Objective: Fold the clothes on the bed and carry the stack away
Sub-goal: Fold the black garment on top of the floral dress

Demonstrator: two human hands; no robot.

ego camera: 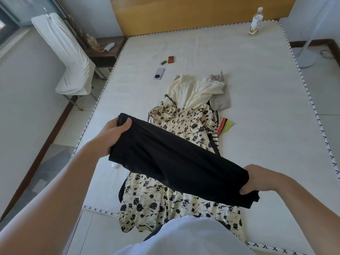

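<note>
A black garment (171,159) is stretched in the air above the bed (257,89), held at both ends. My left hand (114,135) grips its upper left end and my right hand (261,181) grips its lower right end. Under it a cream dress with a black flower print (165,201) lies lengthwise down the mattress, its hem hanging over the near edge. Beyond that lie a plain cream garment (193,91) and a grey knit piece (220,100). A striped item with red and green patches (223,126) pokes out at the dress's right side.
A phone (159,73), a small red box (171,59) and a lighter (163,62) lie on the mattress beyond the clothes. A plastic bottle (256,21) stands near the headboard. A white-covered chair (70,57) and a nightstand (108,50) are on the left; a fan base (305,57) is on the right.
</note>
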